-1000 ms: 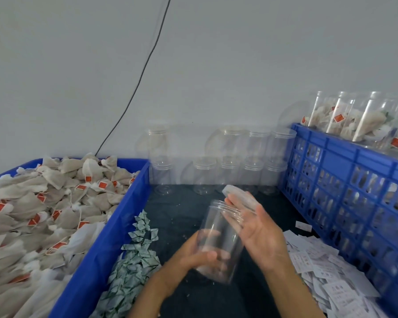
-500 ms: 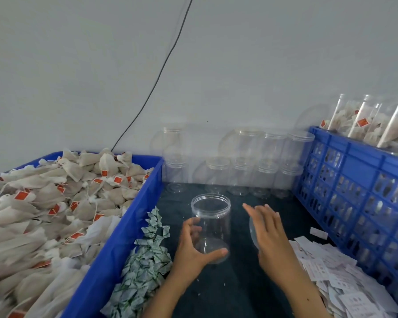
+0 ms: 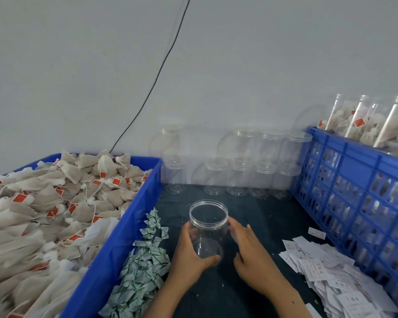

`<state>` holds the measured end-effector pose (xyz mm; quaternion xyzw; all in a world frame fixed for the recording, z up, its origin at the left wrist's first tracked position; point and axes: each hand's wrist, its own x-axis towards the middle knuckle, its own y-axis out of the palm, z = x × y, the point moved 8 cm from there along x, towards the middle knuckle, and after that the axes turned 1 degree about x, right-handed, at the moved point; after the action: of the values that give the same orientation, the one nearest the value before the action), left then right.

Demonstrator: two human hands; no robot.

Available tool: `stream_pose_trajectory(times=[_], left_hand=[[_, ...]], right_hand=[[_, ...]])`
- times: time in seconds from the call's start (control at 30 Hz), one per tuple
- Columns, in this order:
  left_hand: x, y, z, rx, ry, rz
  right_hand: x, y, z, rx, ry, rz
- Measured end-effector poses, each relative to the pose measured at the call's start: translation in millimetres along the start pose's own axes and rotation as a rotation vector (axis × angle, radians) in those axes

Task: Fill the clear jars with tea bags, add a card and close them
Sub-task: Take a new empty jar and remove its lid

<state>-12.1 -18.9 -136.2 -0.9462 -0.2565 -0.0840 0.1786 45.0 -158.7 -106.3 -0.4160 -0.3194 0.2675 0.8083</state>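
- Near edge: left hand [image 3: 189, 255] curled round the open, lidless clear plastic jar [image 3: 208, 228], thumb across its base; right hand [image 3: 251, 253] beside it, fingers [image 3: 236, 227] straight, close together, touching the jar's right wall.
- Jar upright, empty, at the middle of the dark worktop [image 3: 262, 216].
- Left: small green-and-white sachets [image 3: 145, 265], then blue tub [image 3: 115, 244] of red-tagged tea bags [image 3: 55, 203].
- Right: white printed cards [image 3: 326, 271], blue slatted crate [image 3: 354, 191].
- Far: stacked empty clear jars [image 3: 239, 171] along the wall.
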Motion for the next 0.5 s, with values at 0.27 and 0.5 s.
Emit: stream_pose_trajectory(times=[0.27,0.5], left_hand=[[-1,8,4,-0.034,-0.063,0.154],[-5,-22,-20,-0.438,-0.162,-0.024]], right_hand=[[-4,5,-23,0.443,0.213,-0.046],[8,-46,2,0.8,0.27,-0.479]])
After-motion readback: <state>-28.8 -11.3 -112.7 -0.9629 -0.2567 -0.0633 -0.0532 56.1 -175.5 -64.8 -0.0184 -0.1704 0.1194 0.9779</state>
